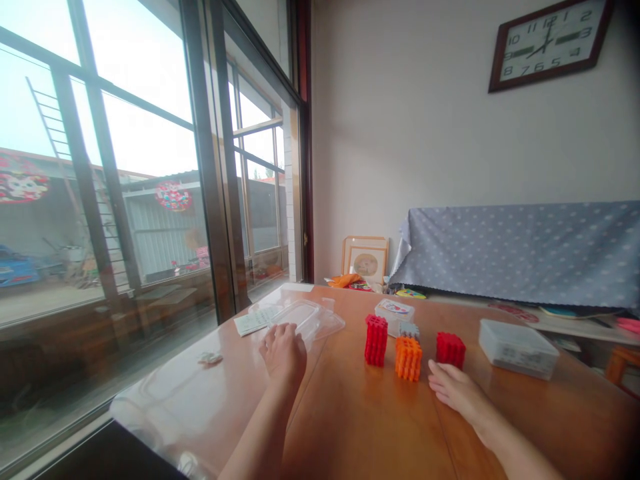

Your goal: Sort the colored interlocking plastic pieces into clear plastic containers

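Single head-worn view, close above the table (pixel 360 417), facing forward to the wall (pixel 400 120) (window (pixel 145 127) on the left)

Orange stack (pixel 409 360), white-dotted blue-grey cloth (pixel 520 252)

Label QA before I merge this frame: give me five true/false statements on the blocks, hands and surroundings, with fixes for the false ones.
1. The orange block stack stands in front of the gray block stack. True.
2. The left hand holds the tall red block stack. False: the left hand is by the clear plastic lid or tray; the tall red block stack stands on the table, apart from both hands.
3. The right hand is closer to the shorter red block stack than the left hand is. True.
4. The translucent plastic box is left of every block stack. False: the translucent plastic box sits right of them all.
5. A rectangular clock hangs on the wall. True.
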